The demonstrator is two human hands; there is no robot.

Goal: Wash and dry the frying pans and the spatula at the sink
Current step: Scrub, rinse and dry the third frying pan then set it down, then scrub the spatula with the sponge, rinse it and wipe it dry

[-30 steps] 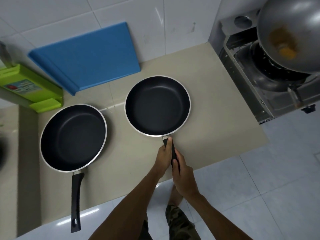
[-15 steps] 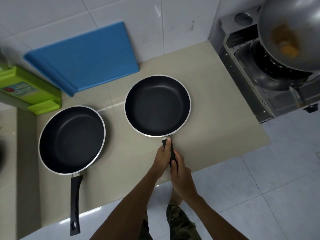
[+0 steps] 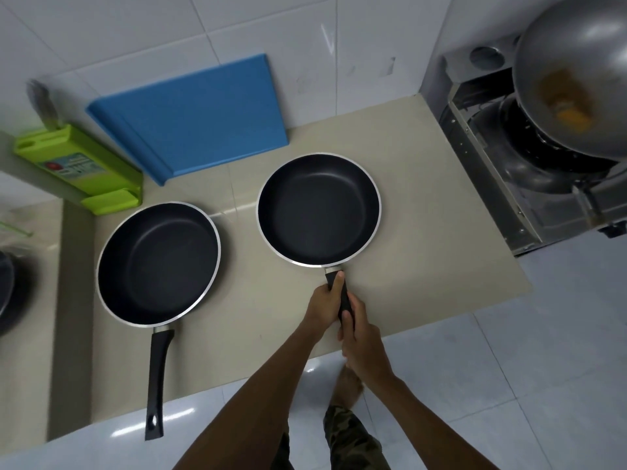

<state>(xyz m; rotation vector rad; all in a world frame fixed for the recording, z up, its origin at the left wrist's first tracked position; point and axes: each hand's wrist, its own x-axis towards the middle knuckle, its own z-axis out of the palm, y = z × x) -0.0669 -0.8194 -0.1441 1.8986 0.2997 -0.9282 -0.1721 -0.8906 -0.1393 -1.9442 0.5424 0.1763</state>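
Note:
Two black frying pans with silver rims sit on the beige counter (image 3: 424,205). The right pan (image 3: 319,208) has its black handle pointing toward me. My left hand (image 3: 325,300) grips that handle close to the pan, thumb lying along it. My right hand (image 3: 359,334) grips the same handle just behind. The left pan (image 3: 157,262) lies untouched, and its long handle (image 3: 157,378) overhangs the counter's front edge. No spatula is in view.
A blue cutting board (image 3: 196,113) and a green one (image 3: 78,167) lean against the white tiled wall. A gas stove (image 3: 529,178) with a grey wok (image 3: 576,72) stands at the right. A dark round object (image 3: 6,286) shows at the left edge.
Both hands keep their grip on the right pan's handle. The view has swung slightly left, showing more of the green board and the dark object at the left edge.

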